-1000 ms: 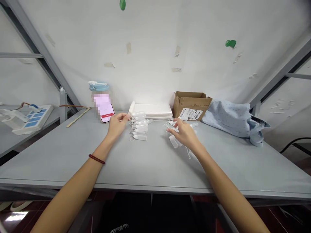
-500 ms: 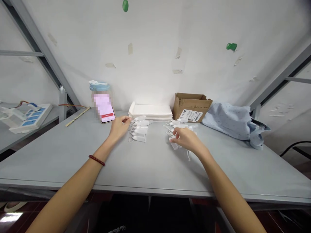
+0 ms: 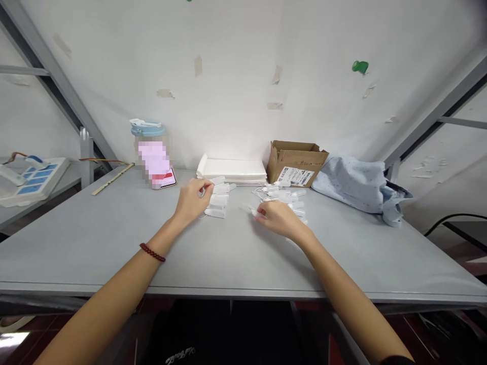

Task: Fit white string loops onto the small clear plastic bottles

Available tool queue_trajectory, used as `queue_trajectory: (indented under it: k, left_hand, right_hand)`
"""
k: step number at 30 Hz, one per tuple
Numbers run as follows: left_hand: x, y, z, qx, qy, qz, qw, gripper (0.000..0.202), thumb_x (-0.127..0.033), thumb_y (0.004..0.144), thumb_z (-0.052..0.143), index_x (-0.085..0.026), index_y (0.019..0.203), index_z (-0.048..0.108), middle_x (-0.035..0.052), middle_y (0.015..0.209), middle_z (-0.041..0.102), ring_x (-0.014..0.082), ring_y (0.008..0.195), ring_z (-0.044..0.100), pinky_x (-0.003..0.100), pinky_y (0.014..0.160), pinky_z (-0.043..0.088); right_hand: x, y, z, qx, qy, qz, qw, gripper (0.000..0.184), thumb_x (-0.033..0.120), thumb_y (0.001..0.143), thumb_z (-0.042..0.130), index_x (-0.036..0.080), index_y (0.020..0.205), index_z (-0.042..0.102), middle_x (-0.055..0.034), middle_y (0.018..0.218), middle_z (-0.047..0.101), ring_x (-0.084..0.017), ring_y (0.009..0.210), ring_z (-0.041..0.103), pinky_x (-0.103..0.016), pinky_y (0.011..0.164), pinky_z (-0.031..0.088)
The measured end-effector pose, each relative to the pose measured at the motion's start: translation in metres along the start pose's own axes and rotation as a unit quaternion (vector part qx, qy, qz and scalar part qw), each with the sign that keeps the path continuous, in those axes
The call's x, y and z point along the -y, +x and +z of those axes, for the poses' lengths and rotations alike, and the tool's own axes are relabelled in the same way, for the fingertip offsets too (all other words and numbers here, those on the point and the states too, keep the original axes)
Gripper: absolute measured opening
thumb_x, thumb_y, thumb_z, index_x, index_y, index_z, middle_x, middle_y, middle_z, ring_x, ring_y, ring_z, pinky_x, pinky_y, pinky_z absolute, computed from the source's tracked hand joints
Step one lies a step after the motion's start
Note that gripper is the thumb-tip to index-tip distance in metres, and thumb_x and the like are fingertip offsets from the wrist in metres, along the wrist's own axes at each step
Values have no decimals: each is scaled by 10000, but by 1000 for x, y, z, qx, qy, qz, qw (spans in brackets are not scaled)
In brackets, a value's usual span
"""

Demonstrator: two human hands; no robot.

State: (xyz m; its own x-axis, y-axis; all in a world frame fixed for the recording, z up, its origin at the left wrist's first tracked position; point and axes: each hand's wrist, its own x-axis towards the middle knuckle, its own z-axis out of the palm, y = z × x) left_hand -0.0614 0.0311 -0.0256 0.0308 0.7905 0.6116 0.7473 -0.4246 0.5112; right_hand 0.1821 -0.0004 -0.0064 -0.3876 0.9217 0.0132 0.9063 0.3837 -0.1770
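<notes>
Small translucent white tubes with thin cord loops lie in two groups on the grey table. My left hand (image 3: 193,198) is closed in a pinch at the left end of the left row of tubes (image 3: 217,203); what its fingertips hold, if anything, is hidden. My right hand (image 3: 279,218) pinches one small white tube (image 3: 257,214) by its fingertips, between the two groups. Behind and beside that hand lies the right group of tubes (image 3: 283,193), loosely scattered and partly covered by the hand.
A stack of white padded envelopes (image 3: 234,170) lies against the wall. Right of it stand an open cardboard box (image 3: 294,163) and a heap of light blue cloth (image 3: 350,182). At the left are a phone (image 3: 163,178), a blue-lidded container (image 3: 147,130) and a thin strip (image 3: 113,179).
My right hand has moved left, away from the right group, with a tube in its fingertips. My left hand has shifted slightly right over the left row. The camera view has tilted a little.
</notes>
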Motion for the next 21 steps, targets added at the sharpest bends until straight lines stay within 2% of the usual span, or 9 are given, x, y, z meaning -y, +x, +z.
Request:
queue_trajectory:
  k: [4, 10, 14, 21]
  left_hand:
    - [-12, -5, 0, 77, -41, 43, 995, 224, -294, 797, 499, -171, 728, 672, 20, 693, 664, 136, 610, 491, 257, 603, 395]
    - [-24, -9, 2, 185, -116, 8, 976, 274, -348, 806, 509, -169, 854, 710, 40, 806, 704, 147, 653, 544, 254, 594, 401]
    - [-27, -11, 4, 212, -142, -4, 967, 269, -353, 818, 502, -165, 800, 694, 35, 717, 670, 154, 655, 552, 257, 598, 411]
    - [-32, -11, 1, 216, -218, -51, 950, 255, -377, 794, 552, -155, 798, 678, 47, 753, 658, 164, 692, 565, 252, 600, 449]
  right_hand:
    - [-3, 0, -1, -58, 82, -40, 994, 163, 260, 834, 523, 154, 811, 645, -59, 790, 654, -158, 731, 559, -253, 606, 338]
    - [3, 1, 3, -91, 142, -89, 982, 183, 256, 835, 504, 140, 830, 646, -54, 763, 639, -157, 721, 536, -267, 655, 370]
    - [5, 0, 3, -108, 161, -105, 975, 176, 264, 840, 504, 151, 835, 639, -52, 776, 636, -157, 731, 531, -274, 675, 376]
    - [8, -2, 1, -104, 191, -116, 969, 161, 252, 837, 507, 149, 820, 630, -44, 774, 630, -151, 726, 533, -271, 684, 382]
